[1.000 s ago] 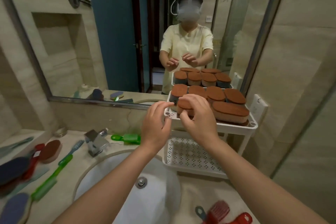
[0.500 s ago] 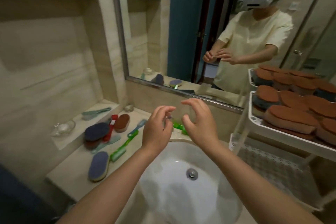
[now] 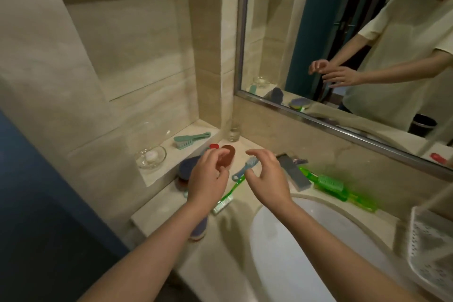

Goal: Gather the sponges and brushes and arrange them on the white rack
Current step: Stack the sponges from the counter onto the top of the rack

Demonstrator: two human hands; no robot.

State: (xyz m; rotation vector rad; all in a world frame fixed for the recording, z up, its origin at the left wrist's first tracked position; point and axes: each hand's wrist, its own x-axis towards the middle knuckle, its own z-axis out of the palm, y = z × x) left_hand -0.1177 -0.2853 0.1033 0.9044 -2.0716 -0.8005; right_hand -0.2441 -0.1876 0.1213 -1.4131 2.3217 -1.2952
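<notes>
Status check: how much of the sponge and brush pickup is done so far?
Done: unclear; only a corner of the white rack shows. In hand: nothing; the left hand hovers over the brown sponge, the right hand over the blue brush. Left: those, the thin green brush, large green brush, teal brush, dark blue sponge.

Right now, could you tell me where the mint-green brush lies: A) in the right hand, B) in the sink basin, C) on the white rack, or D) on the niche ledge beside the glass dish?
D: the mint-green brush lies on the niche ledge near the glass dish.
</notes>
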